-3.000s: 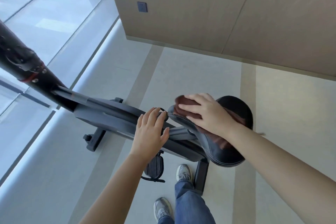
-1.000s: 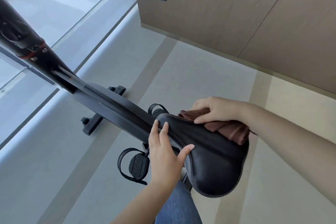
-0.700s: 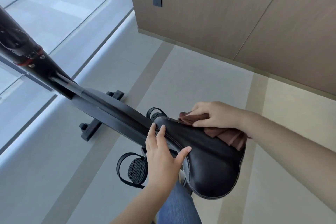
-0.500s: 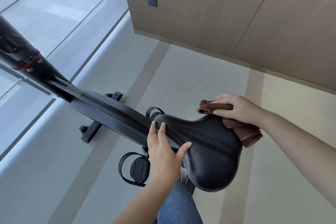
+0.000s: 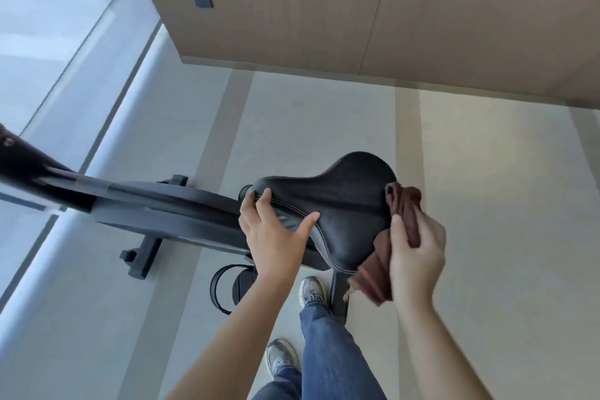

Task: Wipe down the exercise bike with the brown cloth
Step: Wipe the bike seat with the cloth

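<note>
Head view: left hand spread on saddle nose; right hand clutches brown cloth, rear edge.

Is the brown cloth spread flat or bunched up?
Bunched: the cloth hangs in crumpled folds, gripped by the right hand at the wide end of the saddle.

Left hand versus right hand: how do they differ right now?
The left hand rests on the narrow front of the seat, fingers spread, holding nothing; the right hand grips the brown cloth. The left hand lies on top of the seat; the right hand is beside its wide rear edge. Both are at the seat.
</note>
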Demonstrator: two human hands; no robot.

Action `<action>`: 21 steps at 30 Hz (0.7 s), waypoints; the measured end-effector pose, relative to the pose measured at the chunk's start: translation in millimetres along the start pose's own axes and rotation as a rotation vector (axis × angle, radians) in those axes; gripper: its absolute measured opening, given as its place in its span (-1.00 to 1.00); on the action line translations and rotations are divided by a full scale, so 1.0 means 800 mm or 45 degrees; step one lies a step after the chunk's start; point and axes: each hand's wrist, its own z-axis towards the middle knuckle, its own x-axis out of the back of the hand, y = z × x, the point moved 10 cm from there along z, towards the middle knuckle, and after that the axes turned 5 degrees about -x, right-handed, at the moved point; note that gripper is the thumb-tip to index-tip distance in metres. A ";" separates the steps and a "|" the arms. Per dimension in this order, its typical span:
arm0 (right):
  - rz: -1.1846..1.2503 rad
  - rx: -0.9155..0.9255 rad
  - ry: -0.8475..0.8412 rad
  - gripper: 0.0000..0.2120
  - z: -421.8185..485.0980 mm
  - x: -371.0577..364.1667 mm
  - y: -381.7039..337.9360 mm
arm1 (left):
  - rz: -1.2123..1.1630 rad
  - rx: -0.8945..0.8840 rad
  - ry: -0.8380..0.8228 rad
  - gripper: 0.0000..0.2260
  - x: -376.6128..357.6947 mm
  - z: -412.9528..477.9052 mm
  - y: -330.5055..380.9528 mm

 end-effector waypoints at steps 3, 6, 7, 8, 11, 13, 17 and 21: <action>0.034 0.035 0.064 -0.75 -0.002 0.003 -0.005 | 0.005 -0.021 -0.002 -0.23 0.000 0.000 0.001; 0.283 -0.263 -0.119 -0.75 0.040 -0.014 0.017 | 0.018 -0.039 0.005 -0.23 0.000 0.000 0.001; 0.349 -0.318 -0.140 -0.75 0.042 -0.016 0.025 | 0.025 -0.040 0.010 -0.24 0.001 0.000 0.000; 0.335 -0.321 -0.117 -0.75 0.033 -0.012 0.028 | 0.030 -0.040 0.015 -0.24 0.002 0.000 0.000; 0.182 -0.166 0.072 -0.74 -0.024 0.008 0.028 | 0.038 -0.054 0.023 -0.24 0.002 0.000 0.001; 0.103 -0.036 0.161 -0.70 -0.052 0.017 0.018 | 0.043 -0.071 0.012 -0.25 0.002 0.001 0.001; -0.204 0.528 0.089 -0.70 -0.048 0.007 -0.059 | -0.014 -0.118 -0.050 -0.34 0.007 0.004 -0.010; -0.647 1.103 -0.207 -0.70 -0.081 -0.074 -0.114 | -0.154 -0.236 -0.117 -0.64 0.027 0.013 -0.020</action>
